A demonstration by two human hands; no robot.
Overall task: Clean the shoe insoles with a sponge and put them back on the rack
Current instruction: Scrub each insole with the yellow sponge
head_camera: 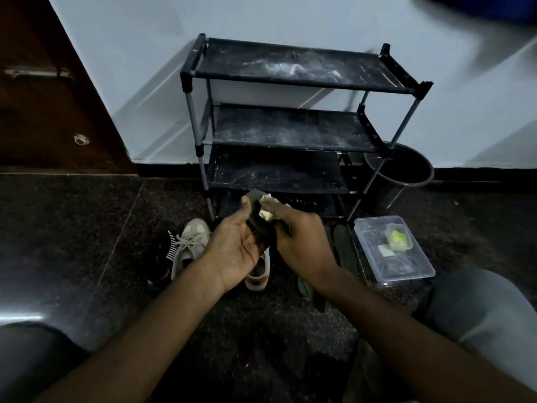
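A dark insole [255,212] is held up in front of the rack by my left hand [235,251], palm up, thumb on its left edge. My right hand [299,242] presses a pale sponge [266,212] with a green patch against the insole's upper face. The black shoe rack [290,126] stands against the wall, its dusty fabric shelves bare. Further dark insoles [344,245] lie on the floor to the right of my right hand.
A beige sneaker [189,242] and a black striped shoe [164,254] lie on the floor at left. A clear plastic box [392,251] with a yellow-green item sits at right. A black bin [398,170] stands beside the rack. My knees frame the bottom corners.
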